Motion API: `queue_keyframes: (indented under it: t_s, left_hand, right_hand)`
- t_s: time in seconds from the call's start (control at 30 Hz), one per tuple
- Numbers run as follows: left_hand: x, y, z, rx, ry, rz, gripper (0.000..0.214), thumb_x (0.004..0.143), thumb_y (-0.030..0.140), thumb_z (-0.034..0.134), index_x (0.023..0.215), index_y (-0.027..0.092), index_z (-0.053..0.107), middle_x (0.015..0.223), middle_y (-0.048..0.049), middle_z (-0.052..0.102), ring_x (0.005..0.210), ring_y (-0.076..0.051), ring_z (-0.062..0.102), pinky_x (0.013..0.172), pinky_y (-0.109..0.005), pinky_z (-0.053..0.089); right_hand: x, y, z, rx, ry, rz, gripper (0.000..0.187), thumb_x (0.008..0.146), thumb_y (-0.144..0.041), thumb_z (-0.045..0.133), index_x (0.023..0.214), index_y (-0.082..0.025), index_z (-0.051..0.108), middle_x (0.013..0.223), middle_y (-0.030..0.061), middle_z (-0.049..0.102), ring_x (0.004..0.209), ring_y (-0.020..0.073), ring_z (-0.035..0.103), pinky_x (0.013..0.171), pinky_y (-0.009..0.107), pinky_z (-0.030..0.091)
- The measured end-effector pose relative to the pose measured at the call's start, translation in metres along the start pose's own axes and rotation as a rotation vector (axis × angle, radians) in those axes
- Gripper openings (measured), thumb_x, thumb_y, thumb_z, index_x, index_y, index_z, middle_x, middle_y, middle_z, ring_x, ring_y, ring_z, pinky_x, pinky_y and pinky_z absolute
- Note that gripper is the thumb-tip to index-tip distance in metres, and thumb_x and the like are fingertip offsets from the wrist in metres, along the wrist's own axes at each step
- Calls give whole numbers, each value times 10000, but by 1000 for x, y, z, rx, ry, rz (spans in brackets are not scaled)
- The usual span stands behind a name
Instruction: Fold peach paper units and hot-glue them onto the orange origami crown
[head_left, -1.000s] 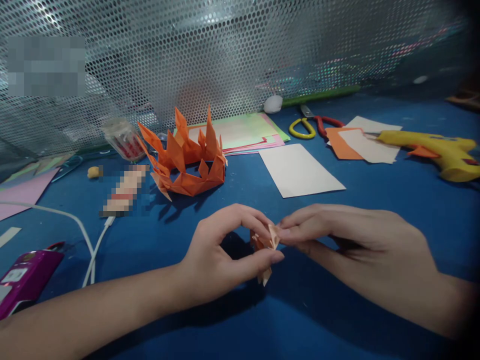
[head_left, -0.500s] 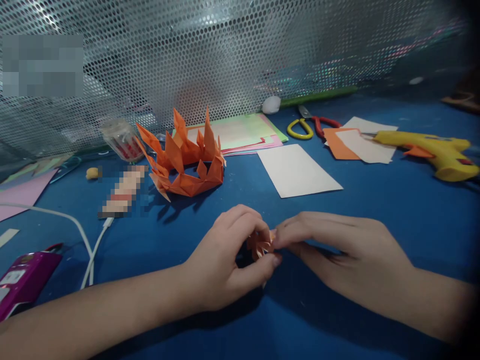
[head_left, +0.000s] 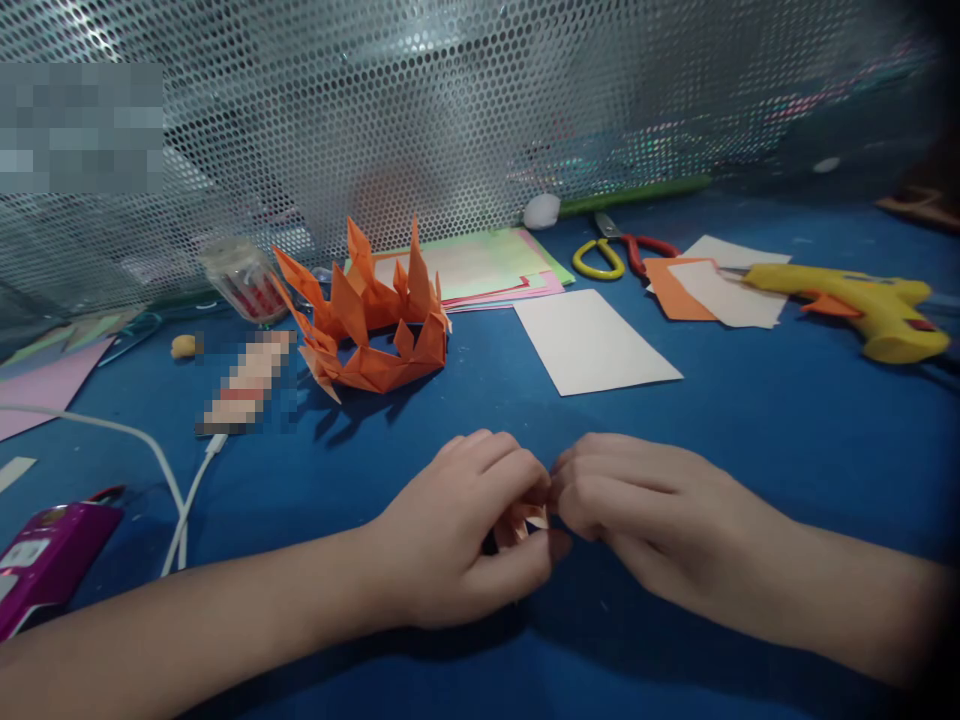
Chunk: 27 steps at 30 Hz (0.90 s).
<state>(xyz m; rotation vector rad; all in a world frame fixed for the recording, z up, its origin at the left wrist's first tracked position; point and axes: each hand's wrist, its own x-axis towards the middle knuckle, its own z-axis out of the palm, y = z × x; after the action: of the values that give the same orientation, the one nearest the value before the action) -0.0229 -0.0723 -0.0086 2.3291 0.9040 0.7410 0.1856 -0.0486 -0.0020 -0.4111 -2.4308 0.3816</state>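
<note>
A small folded piece of pale orange paper (head_left: 511, 528) is mostly hidden inside my left hand (head_left: 461, 540), whose fingers and thumb curl around it just above the blue table. My right hand (head_left: 667, 515) meets it from the right, its fingers bent and pinched together at the paper's right edge; the tips are partly out of sight. Behind my hands stands an orange folded-paper crown (head_left: 375, 368) with tall points. To its right lies a blank white sheet (head_left: 598, 342).
A yellow glue gun (head_left: 874, 305) lies at right beside paper scraps (head_left: 682, 290) and scissors (head_left: 600, 260). Coloured sheets (head_left: 495, 262) and a glass jar (head_left: 244, 280) are at the back, before a perforated metal screen (head_left: 450, 110). A white cable (head_left: 169, 470) and purple box (head_left: 56, 555) occupy the left.
Both hands have moved slightly down toward me. The right fingers have curled more and turned over at the paper, which is now more covered.
</note>
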Motion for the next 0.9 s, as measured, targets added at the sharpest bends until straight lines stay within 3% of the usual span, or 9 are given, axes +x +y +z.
queue_keyframes:
  t_s: [0.1, 0.23, 0.3, 0.37, 0.47, 0.57, 0.73, 0.83, 0.9]
  left_hand:
    - [-1, -1, 0, 8, 5, 7, 233, 925, 441, 572, 858, 218, 571, 719, 6, 557, 676, -183, 481, 668, -332, 333]
    - [-1, 2, -3, 24, 68, 13, 465, 808, 658, 658, 903, 205, 613, 711, 5, 567, 662, -185, 477, 650, -334, 315]
    - [-2, 5, -5, 31, 53, -17, 441, 806, 594, 701, 967, 191, 621, 763, -14, 583, 701, -198, 507, 663, -329, 362]
    - [-3, 8, -6, -4, 46, -47, 322, 856, 403, 690, 1066, 169, 619, 886, -53, 605, 746, -196, 541, 678, -313, 428]
    - [-4, 7, -7, -81, 127, -108, 304, 909, 159, 548, 1202, 149, 626, 1109, -111, 585, 712, -142, 547, 653, -272, 471]
    - [-2, 4, -8, -196, 238, -194, 310, 929, 144, 510, 1171, 164, 703, 1075, -95, 605, 702, -127, 544, 647, -258, 470]
    - [5, 2, -9, -584, 363, -460, 175, 818, 291, 733, 954, 182, 731, 806, -14, 671, 623, -121, 551, 579, -237, 470]
    - [8, 0, -10, -669, 397, -519, 256, 790, 381, 776, 916, 169, 706, 695, 9, 659, 564, -113, 565, 546, -233, 496]
    - [9, -1, -11, -718, 422, -557, 297, 747, 411, 822, 845, 160, 696, 690, 3, 672, 560, -110, 580, 548, -236, 519]
  right_hand:
    - [1, 3, 0, -15, 8, -19, 322, 807, 62, 354, 766, -242, 452, 658, -29, 614, 609, 102, 574, 587, 175, 467]
    - [2, 5, -1, 14, 38, 38, 301, 841, 40, 368, 765, -241, 446, 645, -39, 568, 583, 88, 549, 555, 152, 445]
    - [3, 7, -3, 43, 28, 77, 297, 847, 33, 367, 760, -242, 442, 642, -40, 557, 566, 87, 546, 542, 155, 443]
    - [4, 9, -6, 90, 23, 148, 282, 847, 20, 390, 767, -242, 453, 656, -38, 576, 567, 90, 563, 538, 165, 450]
    - [6, 17, -11, 223, 33, 308, 201, 880, -58, 480, 794, -236, 516, 722, -15, 628, 629, 111, 618, 585, 200, 496]
    - [9, 27, -16, 382, 39, 451, 81, 924, -260, 590, 853, -223, 576, 777, 14, 648, 684, 137, 651, 634, 249, 539]
    - [14, 38, -15, 474, -32, 590, 419, 920, -624, 551, 1015, -216, 550, 737, 21, 678, 639, 166, 676, 622, 302, 566]
    - [17, 43, -20, 312, -41, 668, 552, 922, -719, 420, 1067, -211, 580, 714, 23, 673, 602, 175, 659, 592, 315, 540]
    - [16, 51, -35, 105, -2, 749, 548, 900, -724, 437, 1023, -221, 617, 715, 35, 668, 615, 186, 637, 601, 325, 500]
